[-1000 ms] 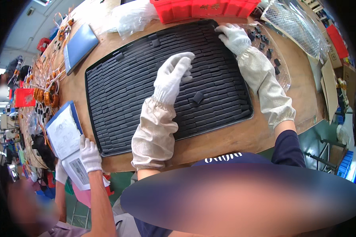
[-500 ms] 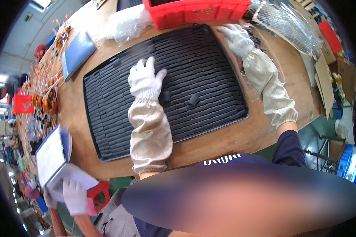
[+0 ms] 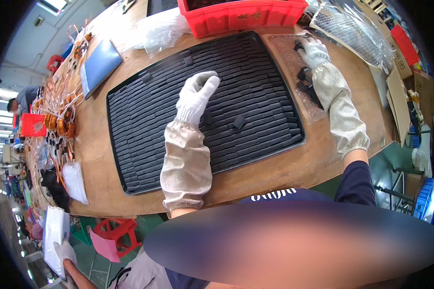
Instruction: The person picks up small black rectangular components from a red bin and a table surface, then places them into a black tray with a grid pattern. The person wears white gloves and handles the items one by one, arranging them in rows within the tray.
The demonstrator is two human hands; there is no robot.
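Under the left grip [image 3: 196, 94], seemingly apart, black tray [image 3: 258, 158]

I'm on one feed: head fisheye, left unit of the side-by-side pair. Looks steeply down and forward from the wearer, close over the bench [image 3: 94, 159], black tray [image 3: 301, 140] mid-frame, forearms [image 3: 187, 161] entering from below. Very wide: I also get a red stool [image 3: 106, 229] lower left, green floor [image 3: 388, 160] lower right. Straight edges bow rimward.
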